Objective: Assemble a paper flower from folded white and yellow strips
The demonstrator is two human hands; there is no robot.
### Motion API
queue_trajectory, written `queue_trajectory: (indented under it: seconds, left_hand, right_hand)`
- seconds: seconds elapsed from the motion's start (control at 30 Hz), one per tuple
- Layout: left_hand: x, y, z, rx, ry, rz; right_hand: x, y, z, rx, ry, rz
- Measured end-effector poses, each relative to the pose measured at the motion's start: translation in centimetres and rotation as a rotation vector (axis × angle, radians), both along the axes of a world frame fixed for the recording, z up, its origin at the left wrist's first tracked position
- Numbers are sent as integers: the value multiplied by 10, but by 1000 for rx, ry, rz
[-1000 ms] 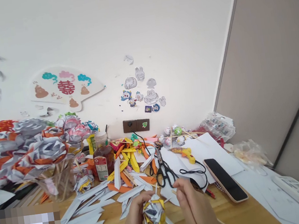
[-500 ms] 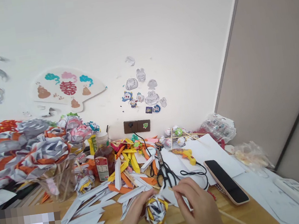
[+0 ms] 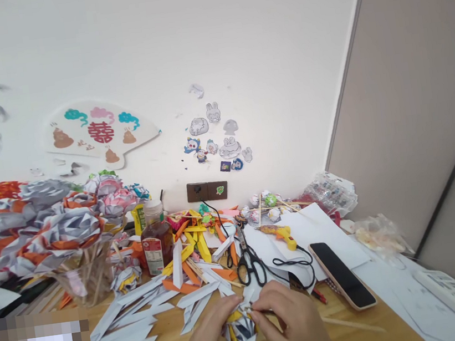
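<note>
- Your wooden table [image 3: 358,338] fills the lower half of the frame, strewn with folded paper strips [image 3: 124,340], too many to count.
- A bunch of paper flowers [image 3: 50,227] stands in 1 clear cup at the left edge.
- On the wall at upper left hangs 1 paper fan [image 3: 99,134] bearing a red double-happiness character.
- 1 phone [image 3: 342,274] lies face up at lower right, screen dark.
- 1 bottle [image 3: 157,244] with a red label stands left of centre; its print is too small to read.
- 1 pair of black scissors [image 3: 250,260] lies at centre, tips toward the wall.
- Your left hand [image 3: 210,340] and right hand [image 3: 291,321] both close around 1 paper flower [image 3: 242,330] at bottom centre.
- The paper flower is a ball, so it shows no clear long axis.
- Your right fingertips pinch its upper edge.
</note>
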State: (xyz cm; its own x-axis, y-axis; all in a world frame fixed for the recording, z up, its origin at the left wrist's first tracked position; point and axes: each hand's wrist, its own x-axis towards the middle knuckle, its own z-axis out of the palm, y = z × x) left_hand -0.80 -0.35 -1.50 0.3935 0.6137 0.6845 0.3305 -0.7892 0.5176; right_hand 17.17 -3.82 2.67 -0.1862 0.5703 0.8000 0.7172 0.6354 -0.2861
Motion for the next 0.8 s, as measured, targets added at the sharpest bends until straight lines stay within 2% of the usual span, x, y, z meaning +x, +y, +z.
queue_trajectory:
  seconds: [0.27,0.53,0.8]
  left_hand:
    - [-3,1,-9,-25,12,11]
    - [-3,0,-8,-83,-21,12]
    - [-2,0,-10,-88,-72,6]
  right_hand:
    - [1,-2,5,133,-313,-77]
    - [6,0,3,-14,-219,51]
    - [6,2,4,-60,-259,60]
